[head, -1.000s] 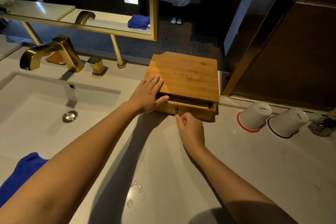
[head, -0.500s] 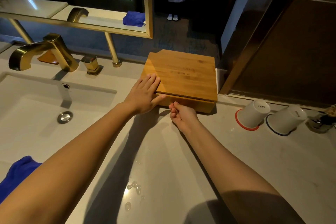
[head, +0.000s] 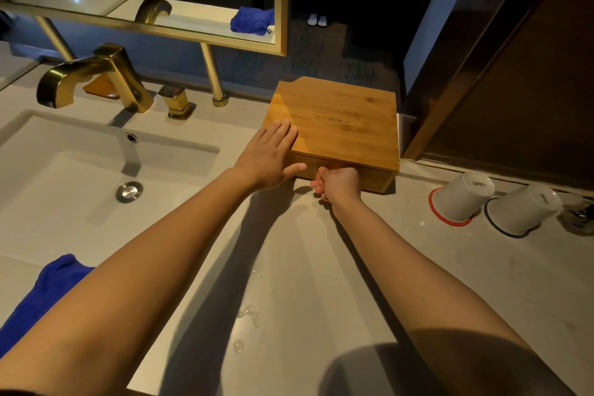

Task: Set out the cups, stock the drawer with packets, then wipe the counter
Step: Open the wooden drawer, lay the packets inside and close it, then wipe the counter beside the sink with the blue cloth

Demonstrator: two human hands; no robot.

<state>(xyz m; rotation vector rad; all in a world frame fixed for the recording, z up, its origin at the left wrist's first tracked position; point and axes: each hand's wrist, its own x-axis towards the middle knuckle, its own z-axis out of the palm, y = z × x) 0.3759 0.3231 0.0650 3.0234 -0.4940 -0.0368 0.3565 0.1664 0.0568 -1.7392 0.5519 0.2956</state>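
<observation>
Now, from the head view, the wooden drawer box (head: 334, 128) sat at the back edge of the tabletop (head: 418, 283), hard by the door frame, with bare room in front. The left hand (head: 270, 157) lay flat and spread on its near left corner. The right hand (head: 339, 182) was curled tight against the drawer front (head: 376, 178); whether it pinched a knob could not be told. A second earlier the drawer stood partly out; here it was flush. Two upturned cups (head: 463, 199) stood right of the box. A blue cloth (head: 48, 286) was cut off by the left arm, beside the sink (head: 80, 190).
</observation>
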